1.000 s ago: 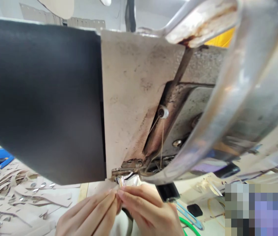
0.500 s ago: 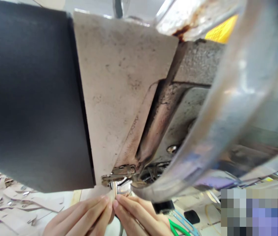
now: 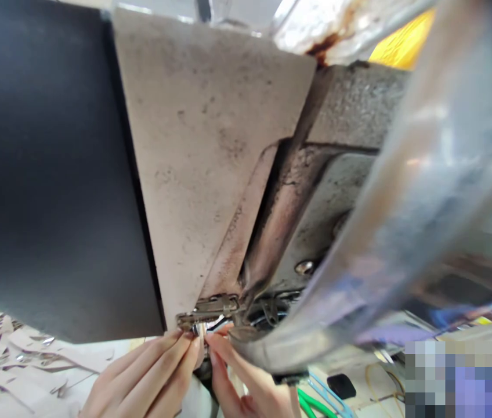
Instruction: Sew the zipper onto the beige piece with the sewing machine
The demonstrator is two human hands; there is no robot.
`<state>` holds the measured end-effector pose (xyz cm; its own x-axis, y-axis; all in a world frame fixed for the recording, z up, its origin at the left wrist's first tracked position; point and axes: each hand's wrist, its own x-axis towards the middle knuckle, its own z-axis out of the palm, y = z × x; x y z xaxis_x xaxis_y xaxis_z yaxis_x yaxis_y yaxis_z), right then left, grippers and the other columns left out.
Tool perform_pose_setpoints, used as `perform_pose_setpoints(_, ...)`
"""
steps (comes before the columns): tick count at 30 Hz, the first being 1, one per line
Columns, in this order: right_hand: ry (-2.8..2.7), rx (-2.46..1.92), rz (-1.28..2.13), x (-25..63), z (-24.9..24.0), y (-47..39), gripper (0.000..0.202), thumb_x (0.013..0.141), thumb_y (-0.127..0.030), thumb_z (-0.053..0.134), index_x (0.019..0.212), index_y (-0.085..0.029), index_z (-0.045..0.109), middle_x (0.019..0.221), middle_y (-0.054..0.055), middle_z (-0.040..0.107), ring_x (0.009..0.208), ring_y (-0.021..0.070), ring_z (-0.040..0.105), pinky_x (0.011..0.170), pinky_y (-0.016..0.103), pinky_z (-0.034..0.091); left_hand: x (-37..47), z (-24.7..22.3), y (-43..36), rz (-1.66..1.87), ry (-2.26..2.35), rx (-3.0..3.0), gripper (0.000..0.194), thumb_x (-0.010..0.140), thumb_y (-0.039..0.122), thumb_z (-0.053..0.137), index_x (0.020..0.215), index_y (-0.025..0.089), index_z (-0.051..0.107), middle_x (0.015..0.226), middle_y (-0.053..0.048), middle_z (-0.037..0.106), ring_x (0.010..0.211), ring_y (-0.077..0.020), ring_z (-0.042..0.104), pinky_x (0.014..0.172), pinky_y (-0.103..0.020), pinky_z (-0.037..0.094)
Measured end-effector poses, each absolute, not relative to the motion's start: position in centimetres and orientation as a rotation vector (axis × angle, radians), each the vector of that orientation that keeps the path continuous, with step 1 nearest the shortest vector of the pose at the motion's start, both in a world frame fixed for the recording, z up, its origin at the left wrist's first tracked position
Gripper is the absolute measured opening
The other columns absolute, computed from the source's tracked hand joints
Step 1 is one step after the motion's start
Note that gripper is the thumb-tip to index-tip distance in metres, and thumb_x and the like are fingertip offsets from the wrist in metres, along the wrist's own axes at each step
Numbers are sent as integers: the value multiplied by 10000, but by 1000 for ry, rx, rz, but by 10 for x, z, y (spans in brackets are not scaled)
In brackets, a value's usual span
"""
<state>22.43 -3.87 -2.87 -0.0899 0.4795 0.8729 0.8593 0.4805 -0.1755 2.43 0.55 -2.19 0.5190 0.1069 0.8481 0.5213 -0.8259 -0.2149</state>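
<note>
Since half a second ago the view has slid a little closer and to the left of the sewing machine head (image 3: 211,162), and both hands have crept up until their fingertips sit right under its metal presser foot (image 3: 209,307). Beside that foot the left hand (image 3: 141,380) reaches up from below with its fingers held close together, pinching something small and pale at their tips; it looks like a thread end or the edge of a thin strip, but blur makes it impossible to say which. Just right of it, also under the foot, the right hand (image 3: 246,389) has thumb and forefinger narrowed to a pinch on the same spot, touching the left fingertips. Whatever is held lies directly beneath the foot, at the needle area, partly hidden by the machine's curved shiny guard (image 3: 385,232). Well left of the foot, cut tan strips (image 3: 15,360) litter the table (image 3: 98,348); down to its right lie green-handled scissors (image 3: 311,403). Doing this well likely calls for keeping the pinch tight and steady, fingertips clear of the needle path, and holding the head still for a sharp look at the work
</note>
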Motion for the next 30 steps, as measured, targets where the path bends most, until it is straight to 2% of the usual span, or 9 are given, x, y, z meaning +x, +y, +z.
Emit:
perform_pose_setpoints(4, -1769, -1158, -374, 225, -20, -39, 361, 864, -154, 546, 1139, -331, 698, 827, -44, 781, 728, 190, 761, 614, 294, 589, 24, -13, 14, -1115, -489, -2408, 366, 994, 432, 511, 1208, 195, 689, 1128, -85, 739, 1060, -216, 704, 1000, -315, 560)
perform_pose_setpoints(8, -1776, -1169, -317, 227, -16, -39, 359, 840, -153, 541, 1082, -344, 725, 756, -29, 757, 652, 191, 743, 594, 266, 577, 20, -8, 24, -1101, -484, -2449, 402, 996, 477, 488, 1213, 204, 689, 1137, -90, 735, 1084, -223, 692, 997, -320, 560)
perform_pose_setpoints(11, -1793, -1190, -280, 228, -21, -36, 337, 762, -156, 544, 966, -340, 738, 655, -16, 717, 596, 202, 726, 556, 248, 568, 13, -11, 27, -1104, -481, -2472, 365, 1018, 413, 458, 1220, 211, 686, 1119, -80, 742, 1073, -209, 694, 976, -297, 563)
perform_pose_setpoints(13, -1787, -1186, -246, 228, -24, -33, 273, 698, -159, 543, 828, -322, 719, 569, -14, 664, 559, 205, 705, 537, 244, 556, 9, -14, 27, -1130, -455, -2490, 344, 1043, 299, 398, 1214, 204, 680, 1090, -63, 749, 1046, -169, 697, 946, -242, 558)
perform_pose_setpoints(15, -1809, -1190, -219, 229, -25, -32, 243, 672, -147, 535, 771, -303, 695, 542, -16, 635, 541, 194, 682, 542, 237, 545, 7, -15, 26, -1165, -413, -2488, 355, 1050, 182, 347, 1197, 176, 669, 1069, -52, 753, 1033, -125, 691, 930, -185, 534)
perform_pose_setpoints(21, -1874, -1199, -271, 229, -20, -34, 419, 706, -64, 460, 989, -251, 707, 682, -2, 678, 626, 176, 667, 614, 241, 526, 11, -10, 25, -1186, -330, -2457, 332, 1048, 103, 347, 1135, 117, 666, 1054, -66, 747, 1091, -105, 655, 1003, -179, 476)
perform_pose_setpoints(26, -1686, -1137, -374, 218, -30, -30, 451, 701, -81, 443, 1039, -235, 697, 814, 38, 735, 707, 208, 678, 615, 286, 508, 11, -13, 25, -1214, -361, -2473, 325, 1026, 64, 372, 1133, 130, 671, 1057, -46, 751, 1115, -116, 657, 1059, -212, 461)
perform_pose_setpoints(28, -1671, -1103, -330, 218, -34, -29, 475, 731, -85, 443, 1102, -241, 696, 857, 34, 752, 711, 200, 681, 628, 287, 516, 11, -14, 24, -1220, -386, -2490, 340, 1021, 53, 377, 1160, 143, 674, 1102, -31, 747, 1153, -116, 642, 1088, -218, 441)
perform_pose_setpoints(30, -1635, -1105, -186, 223, -38, -28, 406, 798, -118, 451, 1080, -246, 714, 857, 28, 754, 731, 193, 696, 660, 277, 545, 12, -13, 24, -1231, -369, -2487, 328, 1025, 74, 394, 1163, 147, 683, 1110, -23, 747, 1158, -115, 640, 1096, -213, 430)
